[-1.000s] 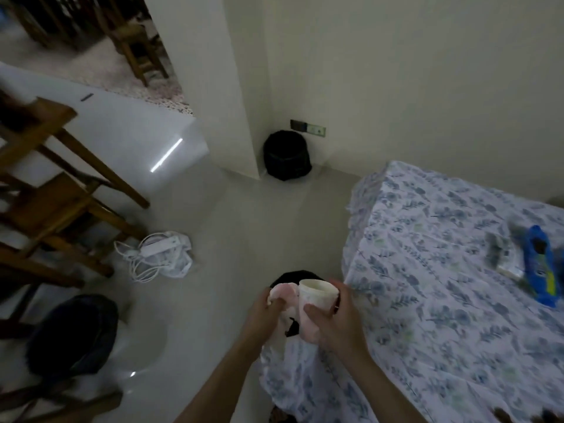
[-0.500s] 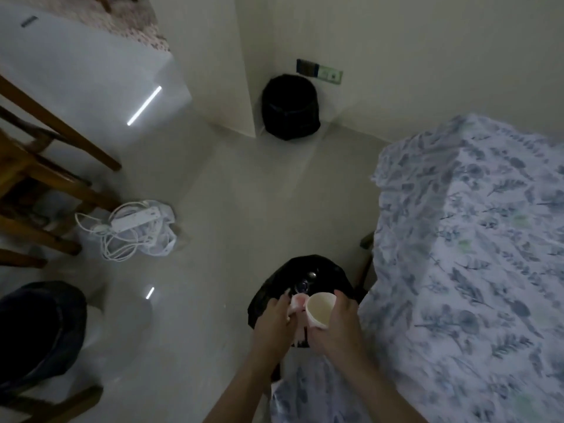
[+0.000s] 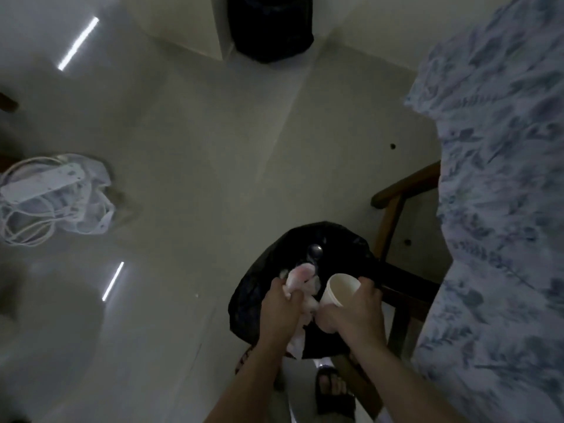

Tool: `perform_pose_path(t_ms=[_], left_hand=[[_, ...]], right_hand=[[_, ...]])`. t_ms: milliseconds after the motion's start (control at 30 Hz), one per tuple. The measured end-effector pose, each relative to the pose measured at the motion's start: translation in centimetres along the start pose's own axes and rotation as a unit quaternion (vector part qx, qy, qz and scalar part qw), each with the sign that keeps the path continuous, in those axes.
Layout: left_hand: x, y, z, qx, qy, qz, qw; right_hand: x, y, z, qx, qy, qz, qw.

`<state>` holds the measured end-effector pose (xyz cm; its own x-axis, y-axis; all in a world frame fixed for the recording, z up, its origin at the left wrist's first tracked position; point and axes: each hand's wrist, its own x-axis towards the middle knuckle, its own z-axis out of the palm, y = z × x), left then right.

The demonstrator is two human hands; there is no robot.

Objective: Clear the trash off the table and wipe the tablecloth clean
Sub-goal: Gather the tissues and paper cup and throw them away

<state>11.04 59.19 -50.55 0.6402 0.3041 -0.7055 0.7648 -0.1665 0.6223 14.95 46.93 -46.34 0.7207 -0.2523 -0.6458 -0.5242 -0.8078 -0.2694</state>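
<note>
A bin lined with a black trash bag (image 3: 259, 288) stands on the floor below me, left of the table. My left hand (image 3: 279, 309) grips a crumpled white and pink tissue wad (image 3: 300, 277) right over the bag's opening. My right hand (image 3: 351, 309) holds a white paper cup (image 3: 338, 290), tilted with its mouth facing up, beside the wad and also over the bag. A small dark round item lies inside the bag. The floral blue and white tablecloth (image 3: 500, 209) hangs down at the right edge.
A wooden chair (image 3: 393, 209) stands tucked under the table, right of the bin. A white power strip with coiled cable (image 3: 52, 196) lies on the floor at left. A second black bin (image 3: 271, 25) stands by the far wall. My sandalled foot (image 3: 334, 389) is beneath my arms.
My view has tipped down from the table to the floor. Both hands carried the tissue wad and cup off the table's edge and out over the open black bag.
</note>
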Motion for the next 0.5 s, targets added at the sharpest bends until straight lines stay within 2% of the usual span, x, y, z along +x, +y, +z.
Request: perform_pose_path(t_ms=[167, 267, 500], left_hand=[[2.0, -1.2, 0.5, -0.039, -0.046, -0.045, 0.997], [1.8, -1.6, 0.1, -0.050, -0.064, -0.034, 0.996], [-0.1, 1.2, -2.5, 0.060, -0.080, 0.014, 0.995]], right_hand=[[0.8, 0.8, 0.7, 0.014, -0.032, 0.007, 0.999], [0.5, 0.3, 0.8, 0.036, -0.039, -0.007, 0.999], [-1.8, -1.4, -2.0, -0.073, -0.038, -0.083, 0.993]])
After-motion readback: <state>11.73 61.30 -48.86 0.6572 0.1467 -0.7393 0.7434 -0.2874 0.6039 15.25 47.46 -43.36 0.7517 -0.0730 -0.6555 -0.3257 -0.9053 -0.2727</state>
